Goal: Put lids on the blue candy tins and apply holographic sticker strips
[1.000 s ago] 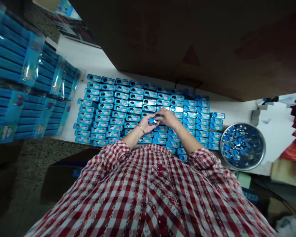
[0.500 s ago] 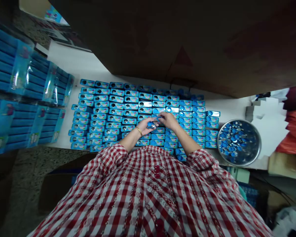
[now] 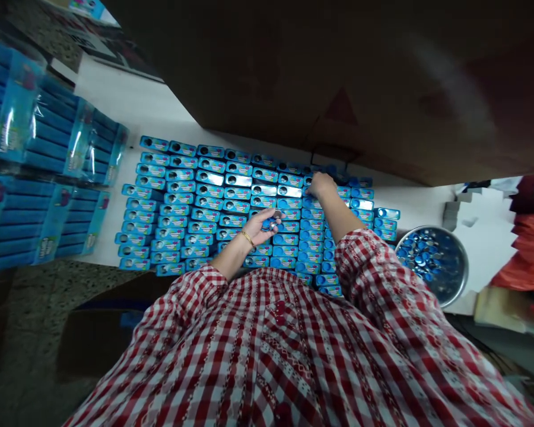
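My left hand (image 3: 258, 228), with a gold bangle at the wrist, is cupped palm up. Its fingers curl around a few small round blue-and-silver pieces (image 3: 270, 224). Beneath both hands, small blue printed boxes (image 3: 203, 214) stand packed in rows. Many on the left show a dark or silvery round opening; on the right many show a blue disc there. Farther up the rows, my right hand (image 3: 322, 186) reaches down onto a box near the back, fingertips pinched together. Whatever those fingers hold is hidden under the hand.
On the right, a round metal bowl (image 3: 461, 286) contains many blue-and-silver pieces. White cut card (image 3: 487, 231) and a red plastic bag (image 3: 527, 252) lie beyond it. Clear-wrapped blue packs (image 3: 48, 219) stack up at left. A large brown carton (image 3: 293, 71) overhangs the white table (image 3: 124, 104) at the back.
My right hand has left the left palm and moved up and right to the back rows of boxes. The left hand stays nearly in place with its pieces. The view has shifted slightly.
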`<action>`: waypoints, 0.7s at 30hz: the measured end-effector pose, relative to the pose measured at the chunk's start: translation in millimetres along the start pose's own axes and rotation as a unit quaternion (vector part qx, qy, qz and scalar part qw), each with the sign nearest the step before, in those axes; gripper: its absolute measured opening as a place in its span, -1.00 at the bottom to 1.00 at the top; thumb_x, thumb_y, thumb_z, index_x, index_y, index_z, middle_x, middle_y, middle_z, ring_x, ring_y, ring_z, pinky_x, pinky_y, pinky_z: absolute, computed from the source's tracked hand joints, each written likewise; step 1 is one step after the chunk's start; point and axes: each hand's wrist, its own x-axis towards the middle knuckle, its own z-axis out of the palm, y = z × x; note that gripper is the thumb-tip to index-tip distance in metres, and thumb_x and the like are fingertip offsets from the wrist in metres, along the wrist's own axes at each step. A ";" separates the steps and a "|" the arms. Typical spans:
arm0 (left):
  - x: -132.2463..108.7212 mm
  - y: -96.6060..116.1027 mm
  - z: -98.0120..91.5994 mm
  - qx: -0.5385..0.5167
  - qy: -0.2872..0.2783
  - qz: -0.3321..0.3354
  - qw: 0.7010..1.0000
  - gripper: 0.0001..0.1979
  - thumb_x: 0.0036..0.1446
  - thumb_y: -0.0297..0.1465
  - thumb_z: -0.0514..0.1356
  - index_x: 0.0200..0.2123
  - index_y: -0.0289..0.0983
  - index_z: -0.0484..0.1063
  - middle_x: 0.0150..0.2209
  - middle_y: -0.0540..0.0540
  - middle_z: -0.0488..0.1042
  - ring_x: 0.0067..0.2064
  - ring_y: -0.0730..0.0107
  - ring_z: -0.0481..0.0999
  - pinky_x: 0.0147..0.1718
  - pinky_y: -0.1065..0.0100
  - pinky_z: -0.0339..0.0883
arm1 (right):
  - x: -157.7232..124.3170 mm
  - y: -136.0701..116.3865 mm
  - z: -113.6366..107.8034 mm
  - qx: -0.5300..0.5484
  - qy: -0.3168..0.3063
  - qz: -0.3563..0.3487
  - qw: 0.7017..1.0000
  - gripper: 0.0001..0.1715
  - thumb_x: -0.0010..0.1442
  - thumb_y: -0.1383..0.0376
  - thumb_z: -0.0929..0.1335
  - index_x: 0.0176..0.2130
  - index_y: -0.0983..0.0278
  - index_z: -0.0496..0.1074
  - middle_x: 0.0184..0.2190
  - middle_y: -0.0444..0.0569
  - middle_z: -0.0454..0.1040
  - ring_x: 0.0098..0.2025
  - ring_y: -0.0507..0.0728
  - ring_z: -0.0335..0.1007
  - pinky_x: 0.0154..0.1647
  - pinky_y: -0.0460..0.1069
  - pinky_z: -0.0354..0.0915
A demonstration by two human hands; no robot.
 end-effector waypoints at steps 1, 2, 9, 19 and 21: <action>1.1 0.0 -0.1 0.000 0.007 0.003 1.000 -0.92 0.04 -0.46 0.23 -0.43 -0.36 0.40 -0.38 -0.16 0.52 -0.48 0.57 0.42 -0.58 0.56 0.19 | -0.7 1.2 0.1 -0.001 0.005 -0.001 1.000 -0.40 -0.14 0.30 0.53 -0.06 0.38 0.44 -0.09 0.26 0.46 -0.03 0.30 0.40 -0.11 0.07 0.32; 2.4 0.0 -0.4 0.001 0.015 0.005 1.000 -0.91 0.04 -0.45 0.24 -0.42 -0.35 0.40 -0.38 -0.15 0.52 -0.48 0.57 0.42 -0.58 0.56 0.19 | -3.8 2.8 1.5 0.001 0.013 -0.006 1.000 -0.41 -0.13 0.29 0.53 -0.07 0.38 0.44 -0.10 0.25 0.46 -0.03 0.30 0.40 -0.10 0.07 0.31; 15.6 -4.8 -0.7 0.034 0.057 0.032 0.997 -0.81 -0.01 -0.38 0.31 -0.35 -0.28 0.35 -0.43 -0.05 0.47 -0.49 0.54 0.41 -0.56 0.51 0.22 | -75.1 0.9 40.8 0.197 0.106 -0.270 0.937 -0.70 0.14 0.23 0.38 -0.11 0.28 0.46 -0.21 0.04 0.47 -0.17 0.13 0.39 -0.14 -0.02 0.26; 13.9 -13.7 3.6 0.090 0.042 0.010 0.995 -0.82 -0.05 -0.37 0.33 -0.36 -0.30 0.43 -0.45 -0.01 0.44 -0.49 0.55 0.42 -0.51 0.47 0.28 | -105.4 3.9 52.5 0.207 0.039 -0.356 0.910 -0.80 0.09 0.34 0.35 -0.24 0.29 0.53 -0.34 -0.01 0.45 -0.31 0.07 0.35 -0.24 -0.06 0.24; 12.7 -10.8 3.2 0.075 0.033 0.006 0.997 -0.85 -0.01 -0.42 0.30 -0.32 -0.31 0.45 -0.41 -0.07 0.49 -0.47 0.53 0.45 -0.52 0.49 0.27 | -94.0 13.0 52.2 0.265 0.039 -0.298 0.916 -0.70 0.15 0.34 0.27 -0.14 0.30 0.50 -0.33 -0.03 0.47 -0.32 0.06 0.38 -0.24 -0.06 0.27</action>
